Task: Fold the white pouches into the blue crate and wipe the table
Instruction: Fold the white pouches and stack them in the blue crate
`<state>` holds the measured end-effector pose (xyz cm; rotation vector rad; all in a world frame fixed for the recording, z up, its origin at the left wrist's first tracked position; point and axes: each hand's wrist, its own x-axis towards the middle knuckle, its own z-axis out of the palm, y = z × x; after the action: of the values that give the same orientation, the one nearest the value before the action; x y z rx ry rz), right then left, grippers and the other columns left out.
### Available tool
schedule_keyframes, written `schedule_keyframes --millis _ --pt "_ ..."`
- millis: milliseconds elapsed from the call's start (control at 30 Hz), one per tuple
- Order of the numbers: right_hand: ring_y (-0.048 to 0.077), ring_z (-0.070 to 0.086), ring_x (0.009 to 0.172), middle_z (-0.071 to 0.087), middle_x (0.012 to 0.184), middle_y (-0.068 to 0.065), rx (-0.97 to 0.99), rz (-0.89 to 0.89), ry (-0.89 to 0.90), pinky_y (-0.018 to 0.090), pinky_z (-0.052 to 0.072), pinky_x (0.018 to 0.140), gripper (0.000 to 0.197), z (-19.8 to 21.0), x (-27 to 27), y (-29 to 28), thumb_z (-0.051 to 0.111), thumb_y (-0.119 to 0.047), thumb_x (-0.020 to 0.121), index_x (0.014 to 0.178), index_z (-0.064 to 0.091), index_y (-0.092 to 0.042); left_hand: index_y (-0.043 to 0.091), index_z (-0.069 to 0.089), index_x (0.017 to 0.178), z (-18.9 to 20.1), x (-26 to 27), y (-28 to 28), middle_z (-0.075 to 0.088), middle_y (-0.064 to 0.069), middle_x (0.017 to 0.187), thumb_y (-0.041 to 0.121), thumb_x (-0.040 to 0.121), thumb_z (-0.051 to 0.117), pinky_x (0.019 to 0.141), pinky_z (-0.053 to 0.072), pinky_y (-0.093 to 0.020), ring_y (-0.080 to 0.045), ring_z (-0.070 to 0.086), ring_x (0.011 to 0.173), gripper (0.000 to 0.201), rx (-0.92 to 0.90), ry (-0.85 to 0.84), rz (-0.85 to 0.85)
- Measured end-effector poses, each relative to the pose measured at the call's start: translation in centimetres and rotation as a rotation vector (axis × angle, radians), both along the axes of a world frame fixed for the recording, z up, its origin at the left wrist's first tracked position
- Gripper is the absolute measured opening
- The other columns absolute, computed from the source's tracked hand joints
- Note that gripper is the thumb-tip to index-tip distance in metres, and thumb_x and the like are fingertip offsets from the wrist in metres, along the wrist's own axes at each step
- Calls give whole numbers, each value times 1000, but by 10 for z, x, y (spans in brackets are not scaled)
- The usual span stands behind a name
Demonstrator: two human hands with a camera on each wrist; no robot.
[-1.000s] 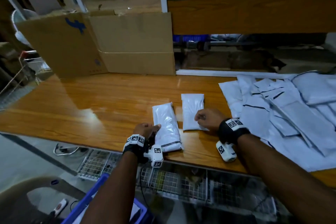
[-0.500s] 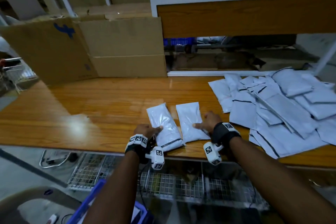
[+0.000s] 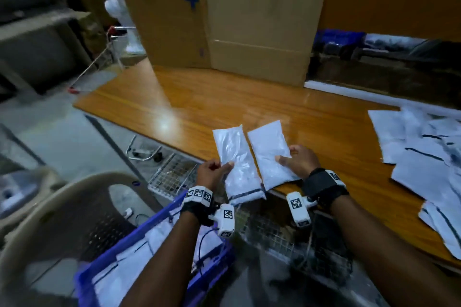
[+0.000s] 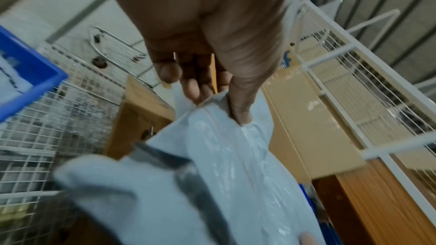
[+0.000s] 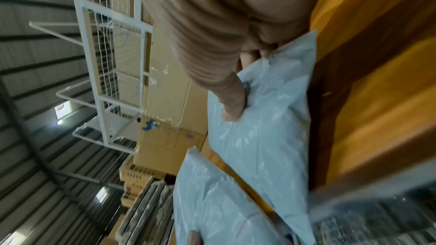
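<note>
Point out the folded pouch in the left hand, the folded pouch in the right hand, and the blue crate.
Left-hand pouch [image 3: 237,159]: head view, middle of its glossy face.
Right-hand pouch [image 3: 269,149]: head view, centre of its face.
Blue crate [image 3: 159,217]: head view, upper rim beside the left forearm.

We see right hand gripping folded white pouch, thumb pressed on its top face, fingers beneath. Pouch lies partly over wooden table edge. Second white pouch sits just beside, lower in view. Cardboard box and white wire rack stand behind.
</note>
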<state>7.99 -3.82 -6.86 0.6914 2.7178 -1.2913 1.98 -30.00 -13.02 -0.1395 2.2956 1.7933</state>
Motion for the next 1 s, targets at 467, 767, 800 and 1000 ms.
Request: schedule_keyframes --millis 467,767,800,1000 --pt "25 68 98 73 107 8 -75 388 -8 29 44 70 30 -66 -30 -192 67 -32 91 112 72 -11 5 66 71 -57 69 -209 53 -4 59 31 76 86 57 39 -27 -13 43 58 33 -106 -67 458" --pt "32 65 97 70 102 14 -103 537 -272 36 48 78 20 -174 -19 -316 59 -29 93 98 69 -12 4 74 92 -153 135 -328 72 -8 83 45 75 81 73 54 -36 -20 66 80 44 -214 -390 609" --pt "34 64 103 69 107 15 -82 551 -303 36 47 82 26 -182 -16 -327 58 -31 93 103 68 -9 1 72 89 -152 142 -334 69 -9 80 34 81 79 69 49 -31 -19 63 81 35 -221 -410 615" --pt "34 59 111 65 119 17 -38 628 -486 30 42 84 29 -240 2 -387 57 -27 94 112 65 -6 4 66 121 -197 167 -386 64 -6 113 26 94 67 81 38 -23 -18 57 99 35 -291 -636 578"
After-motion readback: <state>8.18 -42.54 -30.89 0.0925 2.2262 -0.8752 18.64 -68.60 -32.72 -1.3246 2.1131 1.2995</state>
